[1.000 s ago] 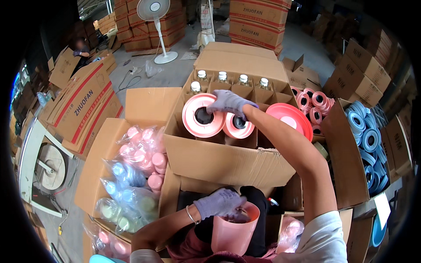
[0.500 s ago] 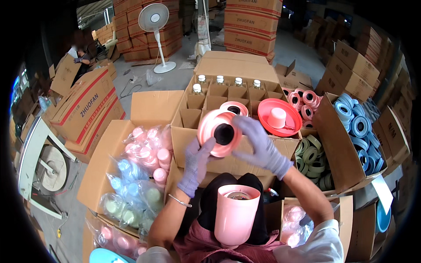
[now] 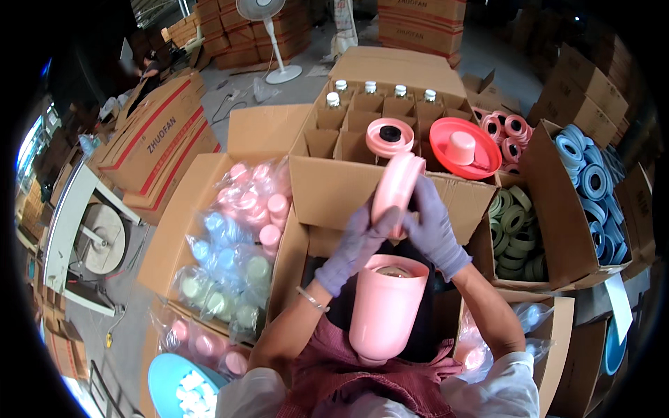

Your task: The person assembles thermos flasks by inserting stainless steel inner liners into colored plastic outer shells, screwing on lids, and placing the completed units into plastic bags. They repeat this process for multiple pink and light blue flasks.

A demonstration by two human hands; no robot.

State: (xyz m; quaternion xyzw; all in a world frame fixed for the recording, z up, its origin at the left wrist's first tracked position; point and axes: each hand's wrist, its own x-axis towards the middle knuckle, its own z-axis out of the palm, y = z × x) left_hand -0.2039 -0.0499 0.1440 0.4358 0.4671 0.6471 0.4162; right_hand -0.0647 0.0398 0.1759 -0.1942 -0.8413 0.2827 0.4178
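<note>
A pink disc-shaped lid (image 3: pixel 396 188) is held edge-on between both gloved hands, just above the open mouth of a pink cylindrical container (image 3: pixel 387 306) that stands upright in the person's lap. The lid is tilted nearly vertical, its flat faces turned left and right and its long axis running up and down. It is gripped by the left hand (image 3: pixel 352 244) from below and the left, with the fingers curled around its lower rim, and by the right hand (image 3: pixel 433 226) from the right, with the fingers closed against its face.

Little open room is left around the hands: the near flap of a divided cardboard box (image 3: pixel 362 139) stands directly behind the lid, and box walls close in on both sides. Capped bottles (image 3: pixel 369 87) are seen in the far cells of that box, and another pink lid (image 3: pixel 389 136) and a red lid (image 3: pixel 463 148) rest on its dividers.

To the left, a carton (image 3: pixel 182 216) is filled with clear bags of pink, blue and green caps (image 3: pixel 240 230). To the right, boxes of green rings (image 3: pixel 512 219), blue rings (image 3: pixel 589 171) and pink rings (image 3: pixel 505 129) are set side by side. Stacked brown cartons (image 3: pixel 157 139) with red stripes lie at the far left, and a white standing fan (image 3: pixel 268 35) is seen on the floor beyond.
</note>
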